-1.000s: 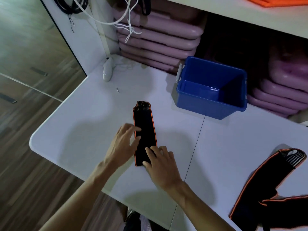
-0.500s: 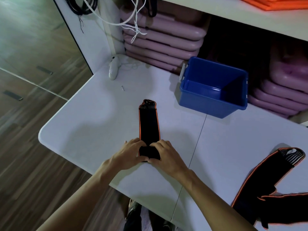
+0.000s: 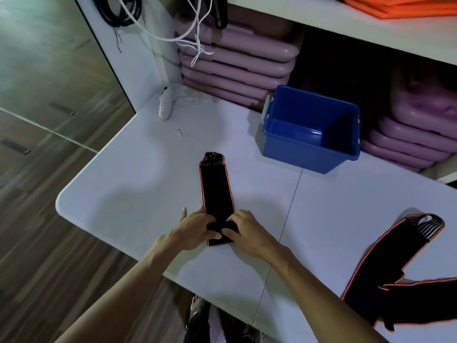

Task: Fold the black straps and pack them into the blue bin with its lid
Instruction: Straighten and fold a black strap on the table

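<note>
Behind the strap (image 3: pixel 215 191), bare blue bin (image 3: pixel 296 149)

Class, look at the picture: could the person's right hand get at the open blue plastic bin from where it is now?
Probably yes. The right hand grips the near end of the black orange-edged strap, and only bare white table lies between it and the blue plastic bin, whose top is open, with no lid on it.

One head-worn camera looks steeply down, close above the table (image 3: pixel 138 174).
</note>
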Available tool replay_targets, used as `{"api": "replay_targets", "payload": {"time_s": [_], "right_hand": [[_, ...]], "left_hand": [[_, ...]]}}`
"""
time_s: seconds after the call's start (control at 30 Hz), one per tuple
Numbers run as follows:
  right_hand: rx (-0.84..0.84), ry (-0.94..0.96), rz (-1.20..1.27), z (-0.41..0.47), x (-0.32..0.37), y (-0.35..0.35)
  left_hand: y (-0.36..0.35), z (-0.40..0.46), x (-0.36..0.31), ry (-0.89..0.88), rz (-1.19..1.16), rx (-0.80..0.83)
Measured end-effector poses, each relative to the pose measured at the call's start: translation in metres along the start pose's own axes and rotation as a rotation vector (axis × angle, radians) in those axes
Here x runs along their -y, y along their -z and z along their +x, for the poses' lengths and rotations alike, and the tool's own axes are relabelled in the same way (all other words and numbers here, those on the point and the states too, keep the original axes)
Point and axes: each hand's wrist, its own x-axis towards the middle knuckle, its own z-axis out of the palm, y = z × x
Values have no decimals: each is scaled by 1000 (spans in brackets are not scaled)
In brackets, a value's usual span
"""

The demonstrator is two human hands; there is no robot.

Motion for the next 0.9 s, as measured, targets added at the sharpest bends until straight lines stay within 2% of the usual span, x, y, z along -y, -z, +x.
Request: {"api": "replay_targets", "payload": {"time_s": [0.2, 0.3, 0.4, 0.53, 0.7, 0.9], "right_hand": [[-66, 23, -148, 4, 5, 1], [-98, 43, -117, 5, 6, -1], [-104, 40, -80, 6, 8, 0], [-67, 37, -122, 8, 10, 1], [-84, 31, -165, 6, 8, -1], [-135, 71, -306, 3, 3, 2]], "left_hand": [[-13, -16, -1, -59, -32, -259], [-24, -23, -2, -111, -53, -358], [-29, -24, 0, -113, -48, -381], [-30, -23, 10, -101, 4, -334], [-29, -23, 10, -117, 161, -433], [-46, -32, -10, -131, 69, -561]]}}
